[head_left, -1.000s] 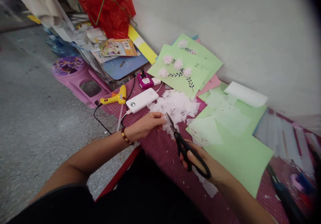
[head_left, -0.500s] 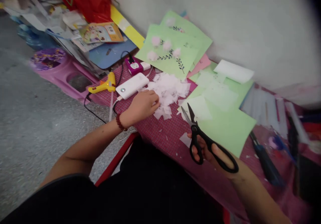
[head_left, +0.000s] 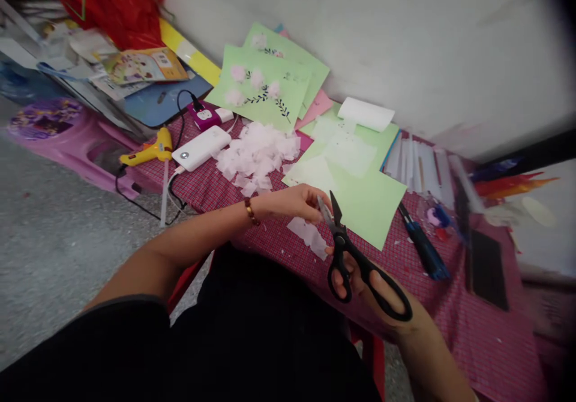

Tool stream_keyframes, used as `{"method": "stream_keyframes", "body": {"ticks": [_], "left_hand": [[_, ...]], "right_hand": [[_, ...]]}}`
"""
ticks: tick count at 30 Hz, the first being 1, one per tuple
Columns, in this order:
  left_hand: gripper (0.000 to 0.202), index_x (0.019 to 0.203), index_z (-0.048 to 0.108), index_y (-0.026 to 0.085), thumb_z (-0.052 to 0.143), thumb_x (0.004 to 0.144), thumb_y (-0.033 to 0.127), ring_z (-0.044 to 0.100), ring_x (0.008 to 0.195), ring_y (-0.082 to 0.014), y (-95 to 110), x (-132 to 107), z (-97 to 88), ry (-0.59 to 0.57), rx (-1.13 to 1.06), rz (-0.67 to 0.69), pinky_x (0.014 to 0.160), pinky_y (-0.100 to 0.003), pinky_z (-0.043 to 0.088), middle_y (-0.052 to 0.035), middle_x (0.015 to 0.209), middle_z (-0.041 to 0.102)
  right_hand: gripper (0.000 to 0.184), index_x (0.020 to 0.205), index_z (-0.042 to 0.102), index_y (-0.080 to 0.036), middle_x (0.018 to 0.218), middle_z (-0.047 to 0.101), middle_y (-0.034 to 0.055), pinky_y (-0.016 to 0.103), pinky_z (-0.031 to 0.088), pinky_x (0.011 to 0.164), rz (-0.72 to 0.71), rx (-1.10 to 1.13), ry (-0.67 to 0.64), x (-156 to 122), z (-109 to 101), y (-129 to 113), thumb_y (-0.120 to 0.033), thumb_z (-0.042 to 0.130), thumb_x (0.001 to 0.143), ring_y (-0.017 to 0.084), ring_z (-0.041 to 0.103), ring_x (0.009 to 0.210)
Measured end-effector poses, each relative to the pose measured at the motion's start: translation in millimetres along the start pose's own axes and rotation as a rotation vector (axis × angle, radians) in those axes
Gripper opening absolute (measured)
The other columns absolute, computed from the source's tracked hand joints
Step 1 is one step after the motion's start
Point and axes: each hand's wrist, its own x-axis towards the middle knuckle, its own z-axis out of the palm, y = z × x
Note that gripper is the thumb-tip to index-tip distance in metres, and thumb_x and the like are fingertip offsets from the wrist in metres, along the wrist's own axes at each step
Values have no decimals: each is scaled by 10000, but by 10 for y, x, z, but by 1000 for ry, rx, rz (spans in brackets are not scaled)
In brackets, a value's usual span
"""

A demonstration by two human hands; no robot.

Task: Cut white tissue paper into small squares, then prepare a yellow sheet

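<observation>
My right hand grips black-handled scissors, fingers through the loops, blades slightly apart and pointing up toward the table. My left hand, with a bead bracelet at the wrist, has its fingers closed just left of the blade tips; whether it pinches anything I cannot make out. A strip of white tissue paper lies below that hand on the red checked tablecloth. A pile of cut white tissue pieces sits further back.
Green paper sheets lie right of the hands; decorated green cards lean by the wall. A white power bank, yellow glue gun, blue cutter and black strip rest on the table. A pink stool stands on the floor.
My left hand left the tissue pile and came toward the scissors. The right hand brought the scissors back left, closer to it. The camera view shifted right.
</observation>
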Motion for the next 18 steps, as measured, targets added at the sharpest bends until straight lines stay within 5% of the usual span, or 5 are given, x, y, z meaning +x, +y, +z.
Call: {"method": "stream_keyframes", "body": {"ticks": [3,7,11,14,18], "left_hand": [[80,726,640,150,654,719,228,476,522,-84,21,-46,-109,153,89,-5,524,-224,343,13,585,560],[115,819,662,138,617,760,227,492,557,-105,143,-352,-502,387,474,-67,555,-237,348,-3,628,570],[442,1150,635,156,594,714,94,574,978,-253,282,-601,-617,497,1216,-124,855,-383,404,-116,1122,634],[512,1251,575,179,588,745,103,483,1180,-326,297,-534,-321,389,1491,-64,966,-471,337,-147,1331,532],[154,938,656,163,552,833,207,570,1002,-246,171,-169,162,-17,1375,6,894,-376,388,-93,1025,639]], "right_hand": [[651,1291,575,-252,861,598,74,381,442,704,-50,142,-3,-50,-46,55,-699,467,831,230,540,734],[639,1303,582,-299,841,588,54,374,408,674,-103,252,5,-146,-145,163,-705,495,817,219,506,706],[608,1293,596,-313,859,587,49,368,393,661,-92,289,49,-226,-213,329,-694,499,828,217,508,710],[623,1311,574,-302,860,590,48,364,401,651,-94,254,82,-261,-222,438,-696,479,837,216,514,704],[659,1348,533,-227,871,601,65,339,411,643,-114,254,112,-306,-213,530,-655,502,848,207,542,718]]}}
